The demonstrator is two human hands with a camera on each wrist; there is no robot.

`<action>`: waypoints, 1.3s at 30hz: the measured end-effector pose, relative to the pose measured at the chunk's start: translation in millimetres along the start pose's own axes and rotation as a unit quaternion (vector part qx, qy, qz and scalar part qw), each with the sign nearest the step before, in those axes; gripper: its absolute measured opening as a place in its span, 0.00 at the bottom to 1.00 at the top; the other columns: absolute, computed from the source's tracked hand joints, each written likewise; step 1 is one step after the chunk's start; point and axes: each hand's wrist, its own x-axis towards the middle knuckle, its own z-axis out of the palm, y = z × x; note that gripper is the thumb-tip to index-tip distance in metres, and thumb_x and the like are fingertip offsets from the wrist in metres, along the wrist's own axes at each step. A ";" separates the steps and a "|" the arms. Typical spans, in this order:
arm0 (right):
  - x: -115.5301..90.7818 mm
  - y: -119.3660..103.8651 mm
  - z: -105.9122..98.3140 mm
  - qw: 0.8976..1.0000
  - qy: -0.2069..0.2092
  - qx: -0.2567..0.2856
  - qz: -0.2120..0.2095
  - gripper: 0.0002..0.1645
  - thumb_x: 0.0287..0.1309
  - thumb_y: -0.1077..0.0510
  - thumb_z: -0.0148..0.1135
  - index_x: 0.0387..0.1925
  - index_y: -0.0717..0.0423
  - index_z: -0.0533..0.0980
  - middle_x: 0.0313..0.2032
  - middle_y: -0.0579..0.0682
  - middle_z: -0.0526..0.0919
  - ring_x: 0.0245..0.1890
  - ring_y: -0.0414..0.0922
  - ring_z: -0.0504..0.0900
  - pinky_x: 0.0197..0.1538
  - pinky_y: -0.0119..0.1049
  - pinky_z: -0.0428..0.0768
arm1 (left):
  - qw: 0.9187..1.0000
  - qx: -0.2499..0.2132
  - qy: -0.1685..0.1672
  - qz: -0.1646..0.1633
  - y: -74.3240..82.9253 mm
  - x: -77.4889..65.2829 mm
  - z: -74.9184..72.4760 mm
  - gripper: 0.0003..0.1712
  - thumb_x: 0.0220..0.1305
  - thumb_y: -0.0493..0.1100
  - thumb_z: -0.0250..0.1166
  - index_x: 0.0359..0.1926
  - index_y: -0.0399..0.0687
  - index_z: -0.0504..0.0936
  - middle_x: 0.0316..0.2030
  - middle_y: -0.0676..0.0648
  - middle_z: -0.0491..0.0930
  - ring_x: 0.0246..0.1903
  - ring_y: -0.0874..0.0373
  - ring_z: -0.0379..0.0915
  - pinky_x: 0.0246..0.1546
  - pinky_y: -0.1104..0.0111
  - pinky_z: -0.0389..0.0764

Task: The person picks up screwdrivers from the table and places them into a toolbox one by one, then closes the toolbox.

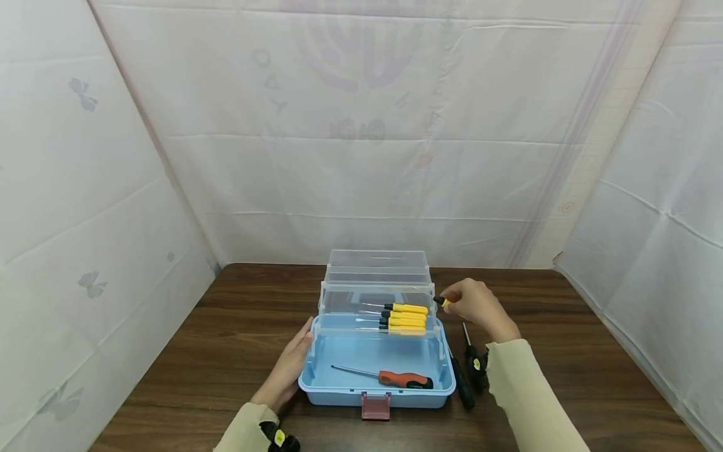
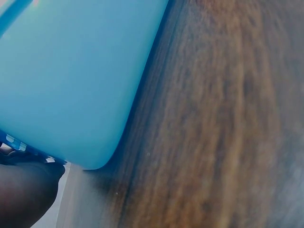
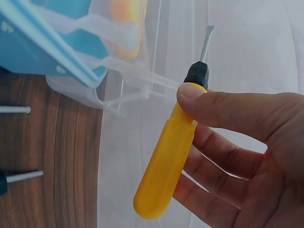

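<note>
A light blue toolbox (image 1: 333, 397) stands on the table with its clear lid (image 1: 377, 258) raised. Against its left wall rests my left hand (image 1: 288, 364), fingers extended; the left wrist view has the blue wall (image 2: 80, 85) close up, a finger at its rim. Between thumb and fingers my right hand (image 1: 479, 307) pinches a small yellow flathead screwdriver (image 3: 164, 161), near the black collar and right of the lid. Several yellow screwdrivers (image 1: 405, 318) lie side by side in the clear upper tray (image 1: 339, 323). An orange-and-black screwdriver (image 1: 398, 378) lies on the box floor.
Two dark-handled screwdrivers (image 1: 463, 386) lie on the wooden table (image 1: 226, 351) just right of the box, one partly behind the right wrist. A dark red latch (image 1: 375, 407) hangs at the box front. White sheeting (image 1: 361, 188) surrounds the table's back and sides.
</note>
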 end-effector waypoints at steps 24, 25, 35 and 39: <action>12.9 -27.1 18.1 1.000 0.010 0.008 -0.022 0.13 0.52 0.66 0.67 0.42 0.59 0.84 0.35 0.54 0.84 0.28 0.44 0.77 0.30 0.34 0.81 | 1.000 0.005 0.005 -0.007 0.0 -0.7 0.6 0.34 0.76 0.58 0.38 0.77 0.55 0.42 0.76 0.39 0.40 0.74 0.36 0.34 0.69 0.40 0.45; 13.3 -27.6 18.6 1.000 0.011 0.007 -0.026 0.13 0.53 0.66 0.67 0.42 0.59 0.84 0.35 0.53 0.84 0.28 0.44 0.77 0.30 0.33 0.81 | 1.000 0.005 0.005 -0.008 0.2 -0.7 0.6 0.34 0.76 0.57 0.38 0.77 0.55 0.42 0.76 0.39 0.40 0.74 0.36 0.34 0.69 0.40 0.45; 16.7 -35.0 24.2 0.999 0.006 0.011 -0.037 0.13 0.53 0.65 0.68 0.42 0.58 0.84 0.35 0.52 0.84 0.31 0.45 0.77 0.34 0.35 0.82 | 1.000 0.008 0.006 -0.012 2.3 -1.3 0.6 0.34 0.77 0.57 0.38 0.77 0.55 0.42 0.76 0.39 0.40 0.74 0.36 0.34 0.69 0.40 0.45; 19.1 -37.3 26.4 0.999 0.004 0.011 -0.035 0.13 0.53 0.65 0.67 0.42 0.56 0.85 0.35 0.52 0.84 0.32 0.45 0.77 0.35 0.35 0.82 | 1.000 0.005 0.005 -0.011 1.7 -1.1 0.3 0.34 0.77 0.57 0.38 0.77 0.55 0.42 0.76 0.39 0.39 0.74 0.36 0.34 0.69 0.40 0.45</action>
